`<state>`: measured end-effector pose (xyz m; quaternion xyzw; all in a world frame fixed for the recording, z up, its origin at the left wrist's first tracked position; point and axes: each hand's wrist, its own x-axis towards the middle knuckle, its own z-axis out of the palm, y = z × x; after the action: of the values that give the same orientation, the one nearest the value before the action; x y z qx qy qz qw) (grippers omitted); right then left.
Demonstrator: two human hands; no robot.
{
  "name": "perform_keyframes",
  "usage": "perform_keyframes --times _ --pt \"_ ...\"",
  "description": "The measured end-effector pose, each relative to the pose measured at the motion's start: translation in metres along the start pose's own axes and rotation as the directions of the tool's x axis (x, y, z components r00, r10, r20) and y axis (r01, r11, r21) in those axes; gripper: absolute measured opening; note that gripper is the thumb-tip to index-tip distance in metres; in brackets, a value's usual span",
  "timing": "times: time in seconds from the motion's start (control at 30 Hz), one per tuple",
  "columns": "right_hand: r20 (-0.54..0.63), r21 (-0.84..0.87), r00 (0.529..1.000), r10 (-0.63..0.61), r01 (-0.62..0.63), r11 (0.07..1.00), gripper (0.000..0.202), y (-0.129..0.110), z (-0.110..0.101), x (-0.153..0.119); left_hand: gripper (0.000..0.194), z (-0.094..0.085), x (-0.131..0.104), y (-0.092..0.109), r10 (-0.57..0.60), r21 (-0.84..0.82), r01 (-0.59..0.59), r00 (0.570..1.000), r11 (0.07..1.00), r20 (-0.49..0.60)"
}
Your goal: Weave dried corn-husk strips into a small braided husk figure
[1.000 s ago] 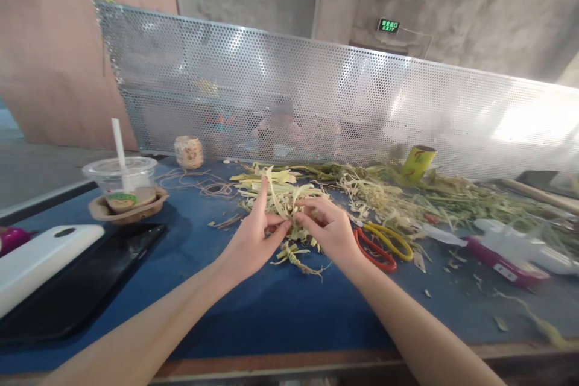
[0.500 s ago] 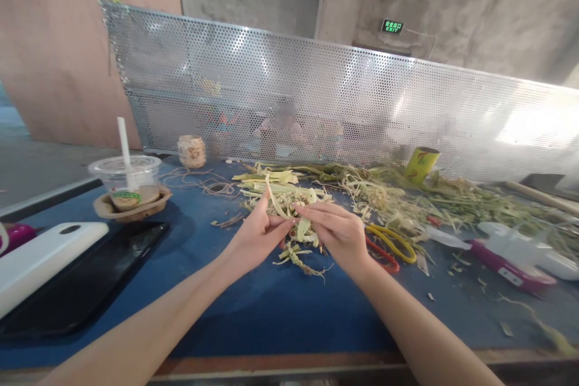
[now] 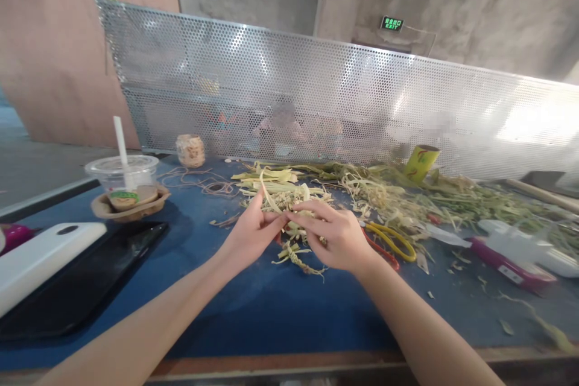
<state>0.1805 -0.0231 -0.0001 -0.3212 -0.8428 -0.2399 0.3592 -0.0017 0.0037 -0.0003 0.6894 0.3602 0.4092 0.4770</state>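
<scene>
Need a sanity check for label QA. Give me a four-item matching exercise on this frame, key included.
Column 1
1. Left hand
2. Clear cup
3. Exit sign
4. Knotted plant piece

Column 2
A. Glowing green, higher in the picture than the perforated panel
B. On the blue tabletop, on the wearer's side of the pale plant heap
C. Pinching a pale strip, fingertips at those of the right hand
D. In a brown tray, with a white straw in it

Pairs: 1-C, 2-D, 3-A, 4-B
</scene>
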Motion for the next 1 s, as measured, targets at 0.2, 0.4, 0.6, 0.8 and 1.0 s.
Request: perform_keyframes --times 0.2,0.4,0.6,0.8,1.0 --pt "0.016 0.019 1.000 -0.012 0.012 1.000 0.022 0.001 -0.001 0.002 0.080 -0.001 0.002 0.000 0.006 0.000 -0.006 1.000 1.000 -0.022" --pt "0.013 0.204 0.999 0.041 -0.043 0.978 0.021 0.001 0.004 0.001 0.090 0.000 0.001 0.000 -0.007 -0.002 0.007 1.000 1.000 -0.028" --pt "0.039 0.245 0.999 0.009 -0.018 0.969 0.019 0.001 0.007 0.000 0.094 0.001 -0.002 0.003 0.001 -0.001 -0.001 1.000 1.000 -0.027" --pt "0.138 0.165 0.990 -0.033 0.010 0.986 0.022 -0.002 0.005 0.002 0.098 0.002 -0.002 -0.001 0.040 0.045 -0.039 0.999 0.998 -0.026" --pt "0.228 0.162 0.973 -0.026 -0.012 0.987 0.019 -0.003 0.004 0.003 0.098 0.001 -0.001 -0.007 0.057 0.119 -0.055 0.998 0.991 -0.017"
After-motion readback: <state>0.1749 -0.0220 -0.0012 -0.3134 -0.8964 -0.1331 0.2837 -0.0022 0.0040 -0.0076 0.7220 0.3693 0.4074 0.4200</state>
